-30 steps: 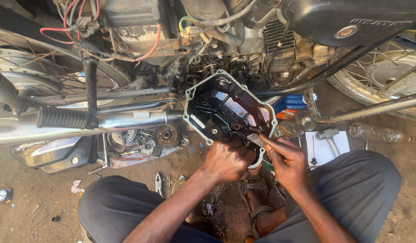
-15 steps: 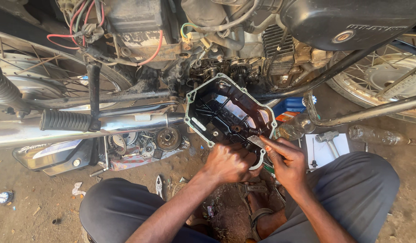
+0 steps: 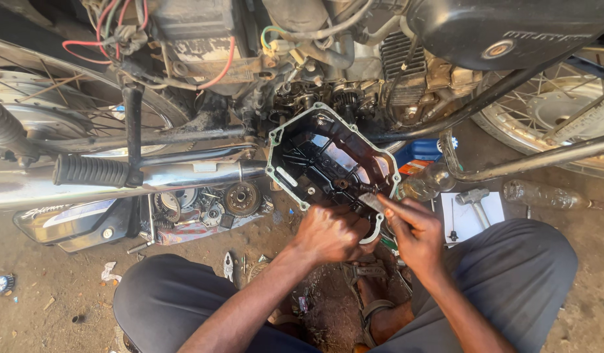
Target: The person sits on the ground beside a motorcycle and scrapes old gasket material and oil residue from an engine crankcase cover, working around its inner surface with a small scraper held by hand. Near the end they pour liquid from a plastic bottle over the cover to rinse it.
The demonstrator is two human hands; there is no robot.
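Observation:
A dark engine side cover [image 3: 315, 157] with a pale gasket rim is held up with its inside facing me, in front of the motorcycle engine [image 3: 328, 91]. My left hand [image 3: 331, 232] grips the cover's lower edge. My right hand [image 3: 413, 229] pinches a thin flat metal blade [image 3: 372, 201] against the cover's lower right rim, index finger stretched along it. My knees in dark trousers frame both hands.
A chrome exhaust pipe [image 3: 119, 180] and black footpeg [image 3: 89, 171] run across the left. Gears and small parts lie on a sheet [image 3: 204, 206] on the dirt. A hammer [image 3: 475, 201] rests on white paper [image 3: 495, 219], with a clear bottle [image 3: 544, 194] at right.
The view has shifted slightly. Both hands stay on the cover's lower edge, with the right hand's blade in almost the same spot on the rim.

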